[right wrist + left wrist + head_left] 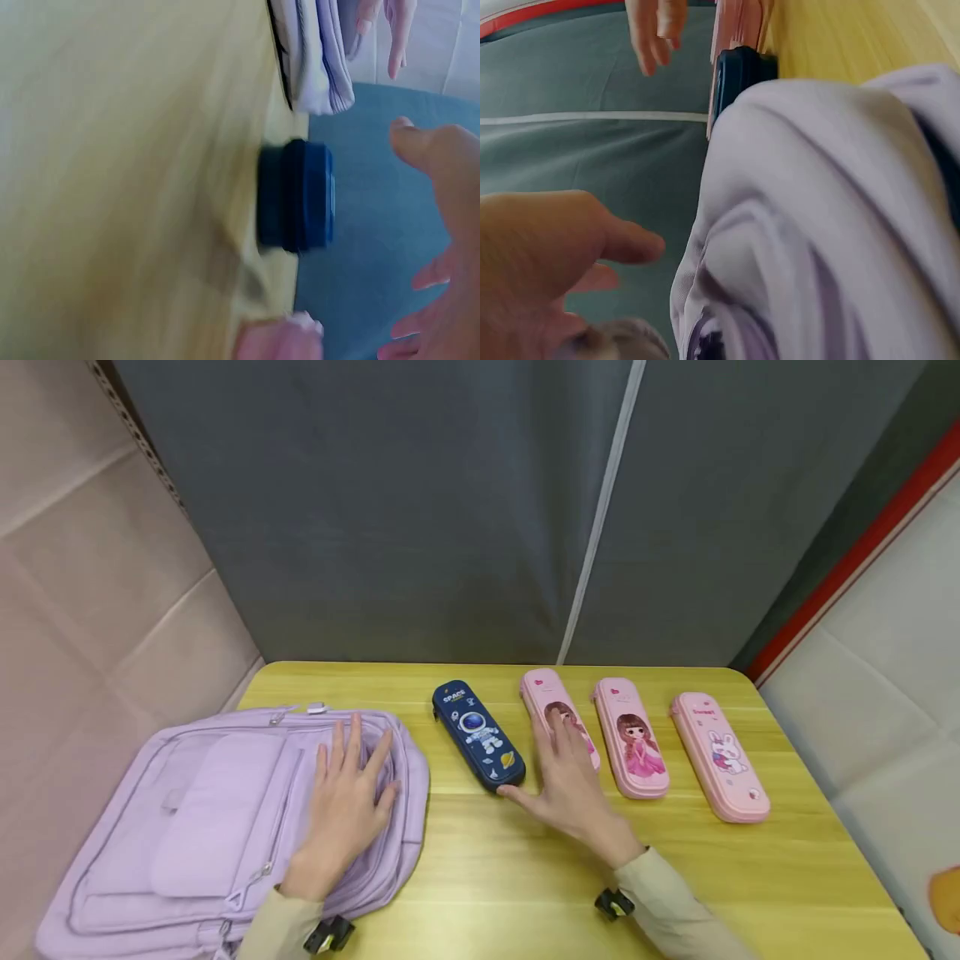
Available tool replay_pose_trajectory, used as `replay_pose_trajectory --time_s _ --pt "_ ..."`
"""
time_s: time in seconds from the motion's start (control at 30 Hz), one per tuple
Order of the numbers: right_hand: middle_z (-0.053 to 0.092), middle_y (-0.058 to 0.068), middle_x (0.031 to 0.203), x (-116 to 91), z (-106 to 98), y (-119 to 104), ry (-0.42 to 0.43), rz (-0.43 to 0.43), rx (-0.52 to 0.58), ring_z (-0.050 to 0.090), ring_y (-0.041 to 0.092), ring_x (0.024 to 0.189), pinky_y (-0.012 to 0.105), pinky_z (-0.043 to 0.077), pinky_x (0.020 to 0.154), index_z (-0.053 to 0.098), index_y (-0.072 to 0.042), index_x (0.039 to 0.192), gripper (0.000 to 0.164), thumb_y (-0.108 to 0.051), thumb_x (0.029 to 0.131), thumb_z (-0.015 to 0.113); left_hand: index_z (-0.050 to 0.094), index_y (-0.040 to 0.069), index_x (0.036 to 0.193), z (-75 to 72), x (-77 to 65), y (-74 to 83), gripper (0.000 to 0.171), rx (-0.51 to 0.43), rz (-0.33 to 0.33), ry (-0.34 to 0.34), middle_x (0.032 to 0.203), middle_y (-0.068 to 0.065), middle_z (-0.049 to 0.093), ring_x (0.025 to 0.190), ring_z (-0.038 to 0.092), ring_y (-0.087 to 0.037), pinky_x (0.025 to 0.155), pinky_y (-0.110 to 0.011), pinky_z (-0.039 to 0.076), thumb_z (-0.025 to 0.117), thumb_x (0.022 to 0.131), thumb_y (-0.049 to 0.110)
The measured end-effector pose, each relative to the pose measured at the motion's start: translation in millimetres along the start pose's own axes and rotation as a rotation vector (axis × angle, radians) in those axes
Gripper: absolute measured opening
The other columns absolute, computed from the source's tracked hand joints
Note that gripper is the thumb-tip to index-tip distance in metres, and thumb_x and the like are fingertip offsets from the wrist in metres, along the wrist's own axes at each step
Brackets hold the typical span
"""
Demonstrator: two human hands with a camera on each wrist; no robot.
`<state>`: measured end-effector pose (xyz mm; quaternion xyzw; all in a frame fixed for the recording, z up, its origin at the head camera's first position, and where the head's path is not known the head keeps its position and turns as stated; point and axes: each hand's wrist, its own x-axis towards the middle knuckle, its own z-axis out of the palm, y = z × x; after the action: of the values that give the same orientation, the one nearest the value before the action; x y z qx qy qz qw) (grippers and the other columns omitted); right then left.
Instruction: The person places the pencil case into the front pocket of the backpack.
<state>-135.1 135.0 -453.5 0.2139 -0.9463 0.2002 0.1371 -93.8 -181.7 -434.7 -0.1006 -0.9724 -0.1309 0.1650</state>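
Observation:
A lilac backpack (pixel 202 818) lies flat on the table's left side. Above its right-hand part is my left hand (pixel 345 810), fingers spread and holding nothing; the left wrist view shows a gap between hand and bag. My right hand (pixel 562 781) hovers with extended fingers between a navy pencil case (pixel 480 735) with an astronaut and a pink pencil case (pixel 542 687), whose doll picture it partly covers. In the right wrist view the hand stays apart from the navy case (pixel 307 195). Farther right lie another pink doll case (pixel 633 739) and a pink rabbit case (pixel 722 756).
The yellow wood-grain table (pixel 480 877) has its back edge against a dark grey curtain (pixel 420 527) with a pale strip. Light padded panels (pixel 135 610) rise on the left and right. A red edge (pixel 855 560) runs along the right-hand side.

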Motion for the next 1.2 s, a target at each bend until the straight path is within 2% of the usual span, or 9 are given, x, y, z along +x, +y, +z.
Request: replay_pose_trajectory --time_s 0.13,0.33,0.43,0.57,0.63,0.7,0.97,1.2 --pt "0.025 0.038 0.158 0 14 -8 0.000 -0.023 0.071 0.035 0.054 0.143 0.064 0.034 0.120 0.029 0.008 0.155 0.119 -0.061 0.074 0.083 0.055 0.005 0.144 -3.9 -7.0 -7.7 0.063 0.019 -0.003 0.017 0.160 -0.032 0.030 0.148 0.024 -0.054 0.120 -0.070 0.025 0.077 0.085 0.016" --pt "0.041 0.038 0.148 0 32 -18 -0.034 0.060 0.149 0.046 0.051 0.136 0.062 0.041 0.116 0.034 0.007 0.152 0.112 -0.056 0.075 0.085 0.060 0.002 0.138 -7.4 -14.8 -14.5 0.056 0.020 -0.025 0.036 0.151 -0.032 0.043 0.140 0.040 -0.054 0.119 -0.064 0.035 0.075 0.085 0.013" --pt "0.049 0.035 0.140 0 39 -21 -0.031 0.108 0.163 0.054 0.046 0.127 0.058 0.050 0.109 0.037 0.007 0.150 0.107 -0.052 0.076 0.086 0.066 0.000 0.129 -7.6 -17.4 -16.0 0.048 -0.016 -0.025 0.116 0.140 -0.030 0.057 0.129 0.053 -0.052 0.110 -0.062 0.046 0.075 0.084 0.012" --pt "0.054 0.031 0.132 0 45 -25 -0.007 0.170 0.177 0.058 0.040 0.117 0.053 0.056 0.103 0.042 0.010 0.145 0.104 -0.048 0.074 0.089 0.073 0.002 0.114 -7.2 -18.4 -18.6 0.035 -0.052 -0.014 0.247 0.113 -0.021 0.073 0.099 0.069 -0.044 0.082 -0.057 0.061 0.077 0.081 0.012" --pt "0.055 0.030 0.130 0 47 -26 0.004 0.195 0.177 0.059 0.039 0.116 0.052 0.056 0.103 0.044 0.011 0.143 0.103 -0.047 0.073 0.090 0.074 0.003 0.108 -7.2 -18.8 -20.1 0.029 -0.059 -0.015 0.289 0.101 -0.017 0.075 0.087 0.071 -0.039 0.070 -0.055 0.062 0.077 0.081 0.012" --pt "0.056 0.029 0.128 1 50 -26 0.016 0.211 0.178 0.059 0.038 0.115 0.051 0.056 0.103 0.045 0.012 0.141 0.102 -0.045 0.071 0.092 0.075 0.003 0.105 -7.5 -19.7 -21.6 0.026 -0.064 -0.016 0.319 0.095 -0.016 0.075 0.081 0.071 -0.038 0.064 -0.054 0.061 0.077 0.081 0.012" --pt "0.061 0.027 0.118 4 60 -25 0.071 0.256 0.194 0.063 0.035 0.105 0.048 0.060 0.095 0.053 0.013 0.131 0.093 -0.042 0.068 0.094 0.076 -0.002 0.095 -8.4 -19.9 -28.8 0.019 -0.117 0.036 0.437 0.084 -0.016 0.074 0.073 0.072 -0.038 0.062 -0.051 0.061 0.078 0.078 0.007" --pt "0.064 0.027 0.114 6 62 -27 0.101 0.295 0.233 0.065 0.036 0.101 0.048 0.061 0.091 0.056 0.012 0.127 0.086 -0.038 0.069 0.094 0.077 -0.002 0.092 -12.9 -20.3 -32.3 0.014 -0.157 0.054 0.497 0.078 -0.013 0.075 0.064 0.070 -0.028 0.055 -0.043 0.058 0.077 0.078 0.001"
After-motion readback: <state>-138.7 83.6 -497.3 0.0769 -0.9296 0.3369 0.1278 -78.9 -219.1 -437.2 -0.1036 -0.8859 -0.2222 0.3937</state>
